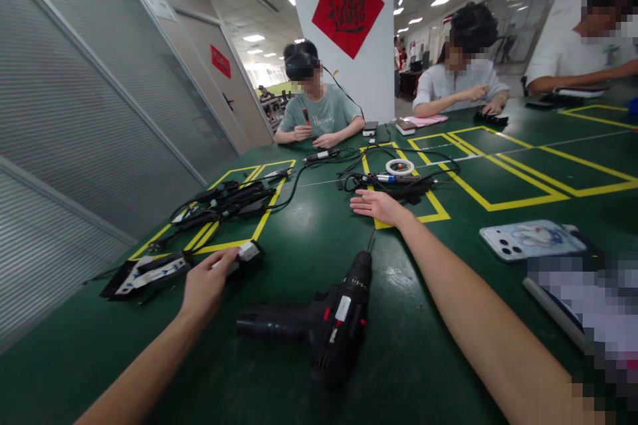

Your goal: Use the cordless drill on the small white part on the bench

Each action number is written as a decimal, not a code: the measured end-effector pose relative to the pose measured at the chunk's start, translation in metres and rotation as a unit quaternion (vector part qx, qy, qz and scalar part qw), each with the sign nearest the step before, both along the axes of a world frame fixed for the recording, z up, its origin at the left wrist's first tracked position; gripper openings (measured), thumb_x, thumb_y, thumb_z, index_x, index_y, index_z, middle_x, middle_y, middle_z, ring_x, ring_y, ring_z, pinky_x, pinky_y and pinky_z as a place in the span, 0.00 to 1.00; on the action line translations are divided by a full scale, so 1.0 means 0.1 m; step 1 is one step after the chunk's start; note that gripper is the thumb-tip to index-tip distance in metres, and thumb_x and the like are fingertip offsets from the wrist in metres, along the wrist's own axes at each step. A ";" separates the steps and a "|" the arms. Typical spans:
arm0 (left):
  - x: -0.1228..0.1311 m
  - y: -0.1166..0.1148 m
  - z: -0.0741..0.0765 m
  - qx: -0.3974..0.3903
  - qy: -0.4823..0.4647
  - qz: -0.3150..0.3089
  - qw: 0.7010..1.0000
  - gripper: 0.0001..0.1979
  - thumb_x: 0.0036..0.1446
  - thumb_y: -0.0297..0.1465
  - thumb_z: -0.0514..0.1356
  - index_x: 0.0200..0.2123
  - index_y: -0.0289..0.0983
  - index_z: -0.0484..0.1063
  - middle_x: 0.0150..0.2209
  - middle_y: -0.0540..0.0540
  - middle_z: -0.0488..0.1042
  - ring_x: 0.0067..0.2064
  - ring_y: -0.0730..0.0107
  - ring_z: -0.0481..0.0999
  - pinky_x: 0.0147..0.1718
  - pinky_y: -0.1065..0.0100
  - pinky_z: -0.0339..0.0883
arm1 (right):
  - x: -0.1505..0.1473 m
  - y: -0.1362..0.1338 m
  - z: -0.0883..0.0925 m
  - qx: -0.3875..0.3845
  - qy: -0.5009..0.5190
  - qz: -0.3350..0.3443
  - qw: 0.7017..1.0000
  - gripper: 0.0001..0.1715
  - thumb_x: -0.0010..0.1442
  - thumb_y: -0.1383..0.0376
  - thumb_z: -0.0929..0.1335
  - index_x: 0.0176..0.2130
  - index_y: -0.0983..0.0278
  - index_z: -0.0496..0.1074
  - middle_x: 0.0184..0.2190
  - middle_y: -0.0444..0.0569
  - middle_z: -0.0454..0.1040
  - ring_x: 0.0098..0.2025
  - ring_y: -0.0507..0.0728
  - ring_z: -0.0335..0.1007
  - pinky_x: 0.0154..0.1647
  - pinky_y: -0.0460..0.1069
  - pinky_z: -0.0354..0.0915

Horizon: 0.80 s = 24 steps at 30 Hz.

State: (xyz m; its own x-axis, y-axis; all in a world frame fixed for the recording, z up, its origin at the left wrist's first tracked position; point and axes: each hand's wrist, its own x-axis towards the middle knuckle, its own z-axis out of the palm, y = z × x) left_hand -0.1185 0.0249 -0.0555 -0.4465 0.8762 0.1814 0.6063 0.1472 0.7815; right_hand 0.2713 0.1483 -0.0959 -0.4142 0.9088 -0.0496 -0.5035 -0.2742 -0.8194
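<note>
My left hand (207,282) is closed around a black block with a white label (250,252), just above the green table at the left. What the block is, I cannot make out. My right hand (376,206) stretches out with its fingers apart, palm turned up, and holds nothing. Just beyond it lie a blue-banded electric screwdriver (389,178), black cables and a white tape ring (399,167). Between my arms a black power drill (339,319) lies on its side, its thin bit pointing away from me.
Tangled black cables and adapters (224,202) fill the yellow-taped area at left. A black tray-like piece with white strips (149,275) lies beside my left hand. On the right are a phone (533,239) and a blurred item. Several people sit across the table (309,239).
</note>
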 end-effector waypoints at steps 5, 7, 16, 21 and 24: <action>0.75 0.50 -0.06 0.025 0.066 -0.240 0.968 0.21 0.47 0.47 0.57 0.34 0.36 0.75 0.41 0.43 0.74 0.45 0.57 0.70 0.49 0.59 0.58 | 0.00 -0.01 0.01 0.011 -0.012 -0.003 1.000 0.17 0.56 0.67 0.63 0.47 0.66 0.61 0.41 0.54 0.72 0.41 0.55 0.72 0.48 0.56 0.65; 0.99 0.66 -0.07 0.037 0.074 -0.305 0.949 0.20 0.47 0.47 0.57 0.33 0.36 0.75 0.43 0.43 0.73 0.47 0.59 0.69 0.50 0.61 0.57 | -0.02 -0.01 0.01 0.024 -0.032 -0.010 0.999 0.17 0.56 0.65 0.64 0.46 0.65 0.62 0.40 0.54 0.72 0.40 0.55 0.72 0.47 0.55 0.66; 1.55 1.18 -0.02 -0.015 0.070 -0.457 0.887 0.24 0.45 0.46 0.59 0.41 0.36 0.72 0.37 0.46 0.74 0.38 0.64 0.71 0.41 0.64 0.63 | -0.34 0.00 0.05 0.286 -0.390 -0.075 0.872 0.36 0.41 0.55 0.73 0.48 0.66 0.66 0.42 0.52 0.70 0.41 0.56 0.68 0.46 0.52 0.63; 1.55 1.27 0.02 -0.033 0.058 -0.505 0.861 0.22 0.45 0.43 0.60 0.42 0.35 0.71 0.40 0.45 0.73 0.42 0.63 0.70 0.43 0.64 0.61 | -0.44 -0.05 0.14 0.355 -0.490 -0.065 0.794 0.36 0.41 0.53 0.73 0.47 0.65 0.67 0.43 0.51 0.70 0.42 0.58 0.67 0.44 0.51 0.61; 1.56 1.28 0.03 -0.040 0.046 -0.523 0.850 0.22 0.45 0.41 0.61 0.42 0.35 0.71 0.41 0.45 0.73 0.43 0.63 0.69 0.44 0.64 0.60 | -0.46 -0.07 0.18 0.342 -0.538 -0.077 0.766 0.35 0.40 0.54 0.73 0.46 0.64 0.67 0.42 0.51 0.71 0.42 0.58 0.67 0.42 0.50 0.61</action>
State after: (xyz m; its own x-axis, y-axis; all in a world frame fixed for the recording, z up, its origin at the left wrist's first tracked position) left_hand 0.0375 0.1528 -0.0524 0.5971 0.7965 0.0955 0.4957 -0.4599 0.7367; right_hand 0.2256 0.1417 -0.0783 -0.3527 0.9087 0.2235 0.5821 0.4000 -0.7079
